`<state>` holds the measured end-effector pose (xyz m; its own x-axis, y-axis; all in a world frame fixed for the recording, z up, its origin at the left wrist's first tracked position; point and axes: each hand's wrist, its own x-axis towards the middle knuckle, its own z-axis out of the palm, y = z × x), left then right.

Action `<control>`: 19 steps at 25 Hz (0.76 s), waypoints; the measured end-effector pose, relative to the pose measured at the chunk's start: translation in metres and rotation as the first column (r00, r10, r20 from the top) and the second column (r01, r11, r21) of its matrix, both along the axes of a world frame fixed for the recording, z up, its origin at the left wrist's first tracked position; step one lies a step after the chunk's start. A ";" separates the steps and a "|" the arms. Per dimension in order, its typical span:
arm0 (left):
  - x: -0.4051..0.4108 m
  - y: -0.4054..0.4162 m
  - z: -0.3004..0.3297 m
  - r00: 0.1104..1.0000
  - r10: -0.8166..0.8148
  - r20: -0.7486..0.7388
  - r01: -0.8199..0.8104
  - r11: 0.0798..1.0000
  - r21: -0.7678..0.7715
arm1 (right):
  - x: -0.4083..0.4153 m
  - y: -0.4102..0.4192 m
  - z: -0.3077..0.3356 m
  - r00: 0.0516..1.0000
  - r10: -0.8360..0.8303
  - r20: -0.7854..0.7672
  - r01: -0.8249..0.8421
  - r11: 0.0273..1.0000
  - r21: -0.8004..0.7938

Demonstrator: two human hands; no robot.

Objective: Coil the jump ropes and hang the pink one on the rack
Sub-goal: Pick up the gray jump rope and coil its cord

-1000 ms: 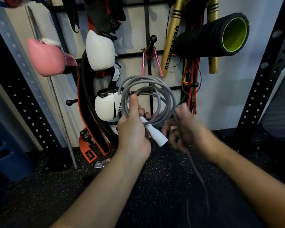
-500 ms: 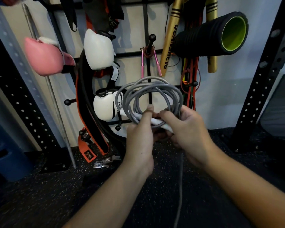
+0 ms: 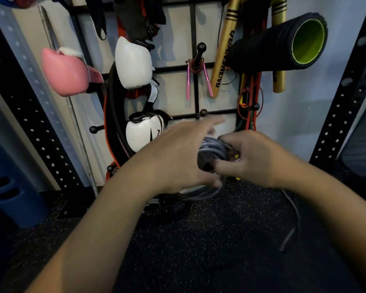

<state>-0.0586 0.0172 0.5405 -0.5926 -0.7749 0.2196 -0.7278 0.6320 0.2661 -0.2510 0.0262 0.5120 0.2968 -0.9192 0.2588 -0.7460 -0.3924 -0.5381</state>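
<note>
The grey jump rope (image 3: 212,152) is gathered into a thick bundle of loops between the two hands, in front of the rack's lower part and above the speckled floor (image 3: 199,240). Part of the coil shows below the hands as a curved arc, and one loose strand trails down on the right towards the floor.

The left hand (image 3: 178,157) lies across the left side of the coil, back of the hand up, with its index finger stretched forward and blurred; whether its other fingers curl round the rope is hidden, so I cannot tell its grip. The right hand (image 3: 256,157) has its fingers curled, pinching the bundle from the right side.

On the wall rack (image 3: 195,90), a pink boxing glove (image 3: 65,74) hangs at the left, then two white gloves (image 3: 133,63), one above the other. In the middle, the pink jump rope (image 3: 197,78) hangs coiled on a ball-tipped peg, its two slim pink handles dangling. To the right sits a black foam roller (image 3: 277,44) with a green core.
</note>
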 end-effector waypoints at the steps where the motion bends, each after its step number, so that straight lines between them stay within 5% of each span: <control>1: -0.003 0.000 -0.002 1.000 0.004 0.018 -0.004 1.000 0.013 | 0.001 0.001 0.000 0.999 0.006 -0.044 -0.007 1.000 -0.025; 6: -0.002 -0.009 -0.010 0.985 0.124 -0.123 -0.097 0.974 0.203 | 0.001 0.002 -0.001 1.000 -0.020 -0.001 0.020 1.000 -0.012; 12: -0.015 0.004 -0.014 0.996 0.055 -0.063 -0.057 0.998 -0.022 | 0.003 0.000 0.001 1.000 0.007 -0.025 -0.007 1.000 -0.014; 16: -0.008 -0.009 -0.019 0.979 0.118 -0.169 -0.079 0.972 0.220 | 0.003 0.003 0.002 0.994 0.039 0.103 -0.038 0.999 -0.014; 19: -0.002 -0.018 -0.023 0.949 0.045 -0.313 0.071 0.934 0.350 | 0.004 0.004 0.002 0.976 0.027 0.218 -0.012 0.998 -0.069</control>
